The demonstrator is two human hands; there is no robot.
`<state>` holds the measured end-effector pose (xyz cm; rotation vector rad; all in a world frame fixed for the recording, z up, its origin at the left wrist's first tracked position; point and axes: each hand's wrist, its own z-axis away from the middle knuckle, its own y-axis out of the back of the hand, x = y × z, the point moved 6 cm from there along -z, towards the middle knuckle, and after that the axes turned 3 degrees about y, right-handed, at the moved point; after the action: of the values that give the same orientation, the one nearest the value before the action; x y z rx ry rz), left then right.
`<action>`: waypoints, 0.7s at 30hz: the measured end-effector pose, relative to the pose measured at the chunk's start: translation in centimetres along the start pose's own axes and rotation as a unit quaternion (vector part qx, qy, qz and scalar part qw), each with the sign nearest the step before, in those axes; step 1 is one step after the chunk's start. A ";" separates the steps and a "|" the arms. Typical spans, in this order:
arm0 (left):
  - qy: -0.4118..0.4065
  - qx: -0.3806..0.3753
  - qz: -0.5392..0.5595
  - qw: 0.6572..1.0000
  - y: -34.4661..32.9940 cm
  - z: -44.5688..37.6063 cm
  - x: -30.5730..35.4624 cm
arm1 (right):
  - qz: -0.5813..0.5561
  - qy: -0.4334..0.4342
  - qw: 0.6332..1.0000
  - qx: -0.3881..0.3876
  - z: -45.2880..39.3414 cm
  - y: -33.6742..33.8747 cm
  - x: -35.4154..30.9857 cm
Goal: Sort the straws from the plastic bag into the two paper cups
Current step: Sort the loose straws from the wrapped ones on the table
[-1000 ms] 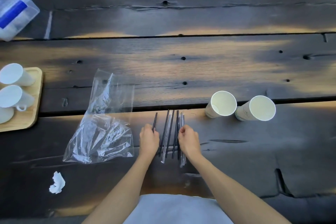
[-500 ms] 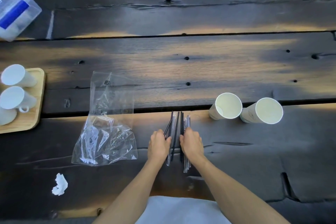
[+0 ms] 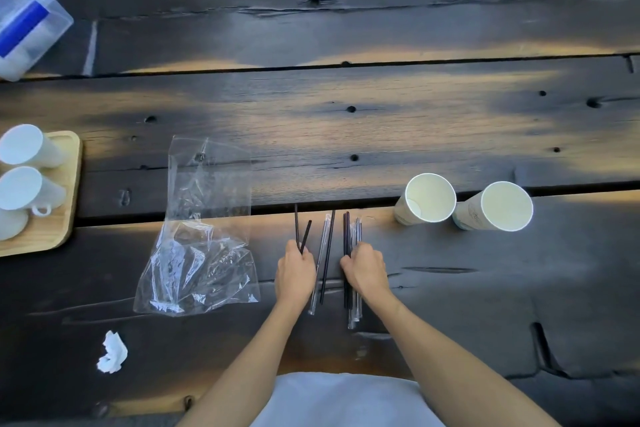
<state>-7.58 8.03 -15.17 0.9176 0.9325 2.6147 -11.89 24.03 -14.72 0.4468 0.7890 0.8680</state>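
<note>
Dark, weathered wooden plank table [image 3: 346,135] with knots and long gaps, patchy warm light across it. No readable writing; only a faint mark on the right paper cup [image 3: 498,206], just beside the left paper cup [image 3: 427,198]. Left hand [image 3: 294,272] curled around two black straws [image 3: 300,230]; right hand [image 3: 366,269] closed on a straw bundle [image 3: 353,246]. Empty plastic bag [image 3: 204,229] left of them. Open boards far and right.

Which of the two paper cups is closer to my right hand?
The left paper cup; it stands just beyond and right of your right hand, with the other paper cup farther right.
</note>
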 end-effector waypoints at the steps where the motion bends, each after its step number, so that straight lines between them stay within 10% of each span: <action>1: -0.006 0.005 0.007 1.000 0.0 0.1 0.1 | -0.023 -0.004 1.000 0.003 0.0 0.2 0.2; 15: -0.089 -0.014 -0.145 0.985 -2.4 0.8 2.3 | 0.045 0.080 0.996 0.006 0.3 0.3 -0.6; 21: -0.016 -0.037 0.007 0.999 -1.8 0.5 2.0 | 0.135 0.074 0.988 0.002 -0.1 -0.2 -1.4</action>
<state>-8.82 10.42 -15.02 0.9480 0.8179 2.6181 -12.44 22.75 -14.34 0.5047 0.8789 1.1613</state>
